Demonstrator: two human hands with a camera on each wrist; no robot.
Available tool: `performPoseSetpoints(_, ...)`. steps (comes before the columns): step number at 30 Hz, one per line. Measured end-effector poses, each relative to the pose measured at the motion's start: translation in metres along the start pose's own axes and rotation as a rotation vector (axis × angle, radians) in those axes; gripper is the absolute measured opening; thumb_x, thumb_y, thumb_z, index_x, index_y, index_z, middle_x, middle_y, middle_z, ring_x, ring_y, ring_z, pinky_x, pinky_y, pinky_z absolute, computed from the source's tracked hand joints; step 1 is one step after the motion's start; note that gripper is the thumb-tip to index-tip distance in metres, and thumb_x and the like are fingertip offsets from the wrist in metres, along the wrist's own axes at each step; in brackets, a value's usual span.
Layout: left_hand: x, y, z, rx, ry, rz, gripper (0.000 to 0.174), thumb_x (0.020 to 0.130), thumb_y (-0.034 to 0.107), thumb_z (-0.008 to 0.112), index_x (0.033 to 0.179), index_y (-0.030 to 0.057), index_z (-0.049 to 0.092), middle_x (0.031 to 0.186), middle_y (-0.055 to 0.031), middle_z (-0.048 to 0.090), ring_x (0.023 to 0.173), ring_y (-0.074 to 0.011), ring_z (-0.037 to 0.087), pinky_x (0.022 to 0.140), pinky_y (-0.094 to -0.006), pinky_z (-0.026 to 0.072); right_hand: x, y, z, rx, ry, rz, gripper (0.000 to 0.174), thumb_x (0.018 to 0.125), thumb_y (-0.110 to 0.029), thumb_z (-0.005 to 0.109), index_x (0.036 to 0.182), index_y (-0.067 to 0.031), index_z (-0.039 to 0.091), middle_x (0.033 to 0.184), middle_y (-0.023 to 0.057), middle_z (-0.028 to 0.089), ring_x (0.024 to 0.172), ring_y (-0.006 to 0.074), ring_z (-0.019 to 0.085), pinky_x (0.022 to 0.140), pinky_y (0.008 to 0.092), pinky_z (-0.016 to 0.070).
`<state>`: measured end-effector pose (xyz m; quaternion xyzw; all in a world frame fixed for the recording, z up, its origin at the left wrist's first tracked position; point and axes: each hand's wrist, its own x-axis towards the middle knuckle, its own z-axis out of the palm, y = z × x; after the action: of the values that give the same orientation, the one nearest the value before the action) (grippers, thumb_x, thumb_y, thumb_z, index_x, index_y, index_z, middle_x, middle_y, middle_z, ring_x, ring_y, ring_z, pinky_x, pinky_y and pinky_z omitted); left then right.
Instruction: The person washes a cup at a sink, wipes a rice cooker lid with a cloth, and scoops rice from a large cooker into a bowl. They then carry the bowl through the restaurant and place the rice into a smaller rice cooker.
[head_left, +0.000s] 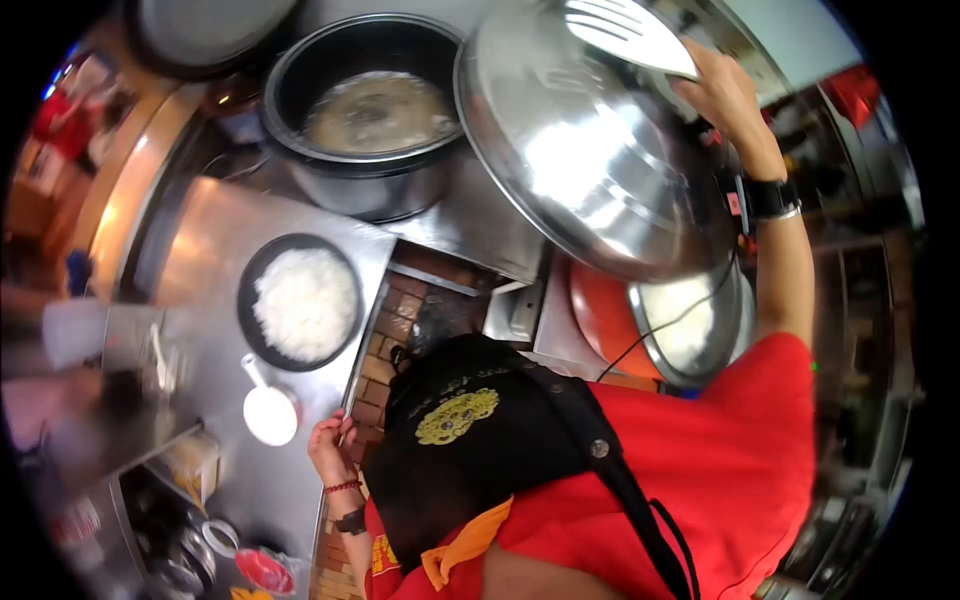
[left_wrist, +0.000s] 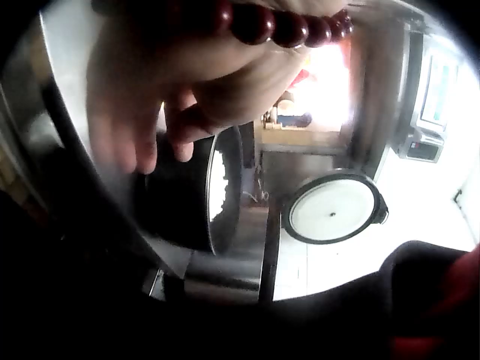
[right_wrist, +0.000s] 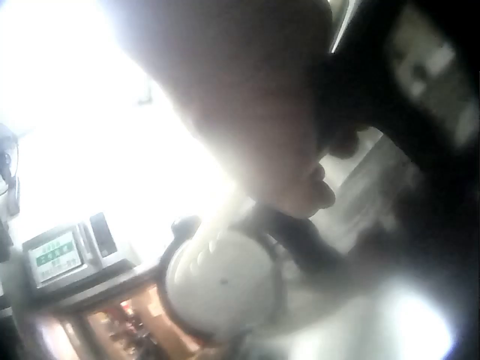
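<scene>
My right hand [head_left: 725, 95] is raised at the far right, fingers curled round a white slotted spatula [head_left: 635, 35]. A large domed steel lid [head_left: 590, 150] hangs tilted right by the same hand. In the right wrist view a black handle [right_wrist: 304, 240] lies close under the fingertips; the hand hides most of its grip. My left hand [head_left: 332, 450] is low at the steel counter's edge, its fingers loosely bent with nothing in them. Beyond it on the counter are a black pot of white rice [head_left: 305, 305] and a white handled cup-like scoop [head_left: 270, 412].
A deep black cooker [head_left: 360, 180] holding cloudy liquid stands at the back, with a round black-rimmed lid [head_left: 215, 35] to its left. On the right, a steel bowl of white food [head_left: 685, 325] sits beside an orange-red container [head_left: 598, 305]. A red dish [head_left: 265, 570] lies front left.
</scene>
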<state>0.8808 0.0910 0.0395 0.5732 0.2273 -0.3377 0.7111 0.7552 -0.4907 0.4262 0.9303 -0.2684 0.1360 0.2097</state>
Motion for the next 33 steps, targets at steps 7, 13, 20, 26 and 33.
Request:
performPoseSetpoints(7,0.009,0.003,0.06,0.213,-0.156,-0.018,0.014,0.088,0.002,0.045,0.085,0.0041,0.058,0.105,-0.0146,0.067,0.083,-0.0186,0.065,0.071,-0.0306,0.0562,-0.199,0.128,-0.002,-0.003,-0.203,0.55,0.042,0.073,-0.018,0.064,0.114,-0.0118,0.063,0.099,0.0222,0.065,0.095,0.0396,0.061,0.078,0.0439,0.0489)
performPoseSetpoints(13,-0.01,0.002,0.113,0.304,-0.26,0.0,0.013,0.086,0.001,0.047,0.085,0.0042,0.059,0.105,-0.014,0.067,0.082,-0.0179,0.065,0.071,-0.0295,0.056,-0.303,0.147,0.023,-0.006,-0.26,0.765,0.037,0.074,-0.022,0.064,0.108,-0.01,0.064,0.098,0.0209,0.066,0.094,0.0394,0.062,0.081,0.0459,0.0491)
performPoseSetpoints(20,-0.033,-0.029,0.131,0.364,-0.309,0.006,0.015,0.087,-0.001,0.045,0.084,0.0042,0.059,0.106,-0.0142,0.067,0.083,-0.018,0.065,0.069,-0.0283,0.056,-0.311,0.154,0.068,0.009,-0.273,0.74,0.035,0.074,-0.024,0.065,0.106,-0.0111,0.066,0.096,0.0188,0.067,0.091,0.0366,0.064,0.08,0.0455,0.0507)
performPoseSetpoints(26,-0.057,-0.051,0.108,0.325,-0.21,0.026,0.016,0.088,-0.001,0.044,0.084,0.0043,0.059,0.104,-0.0127,0.068,0.081,-0.0162,0.065,0.065,-0.0265,0.0553,-0.293,0.158,0.096,0.03,-0.335,0.73,0.039,0.074,-0.024,0.065,0.112,-0.0142,0.064,0.098,0.0173,0.068,0.095,0.0365,0.063,0.082,0.0453,0.0499)
performPoseSetpoints(33,-0.069,-0.066,0.079,0.24,-0.12,0.019,0.016,0.087,-0.002,0.046,0.086,0.0038,0.06,0.103,-0.0124,0.068,0.079,-0.016,0.065,0.066,-0.0272,0.0556,-0.29,0.154,0.097,0.051,-0.33,0.748,0.04,0.074,-0.025,0.066,0.112,-0.0131,0.063,0.099,0.0175,0.067,0.096,0.0366,0.063,0.081,0.0454,0.0499)
